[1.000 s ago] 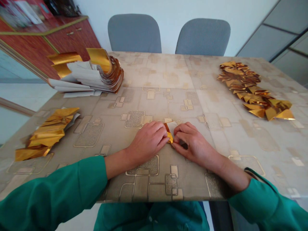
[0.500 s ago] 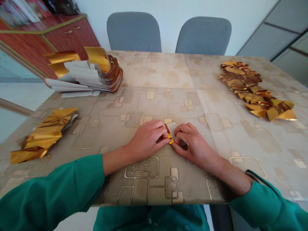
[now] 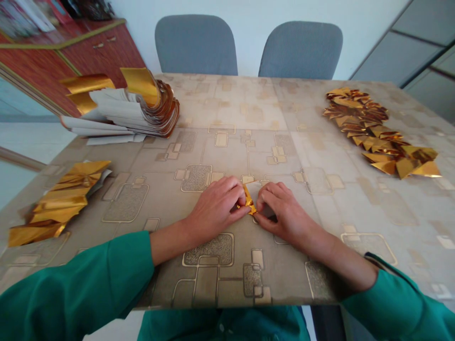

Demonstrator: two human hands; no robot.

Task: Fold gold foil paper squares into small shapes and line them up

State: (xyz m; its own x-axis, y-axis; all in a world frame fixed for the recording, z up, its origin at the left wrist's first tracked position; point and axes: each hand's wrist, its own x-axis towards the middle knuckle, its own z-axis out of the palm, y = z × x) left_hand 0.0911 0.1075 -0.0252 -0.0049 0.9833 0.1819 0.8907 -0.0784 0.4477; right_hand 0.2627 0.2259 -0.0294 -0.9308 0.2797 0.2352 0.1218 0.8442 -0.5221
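Observation:
Between my two hands, low over the middle of the table, is a small piece of gold foil paper [image 3: 250, 199] with a folded gold strip and a white side showing. My left hand [image 3: 222, 201] pinches its left side, thumb and fingers together. From the right, my right hand [image 3: 284, 208] pinches the white part and the lower corner. My fingers cover much of the paper, so its full folded shape is hidden.
Gold-and-white paper sheets [image 3: 131, 111] lie bent in a thick stack at the back left. Nearer on the left is a row of creased gold paper [image 3: 62, 201]. Folded gold pieces [image 3: 380, 132] form a long pile at the right. Two grey chairs [image 3: 195, 45] stand behind the patterned table [image 3: 241, 151].
My fingers have shifted very slightly on the gold foil paper, and a bit more gold shows near my left thumb. The whole view has moved a little.

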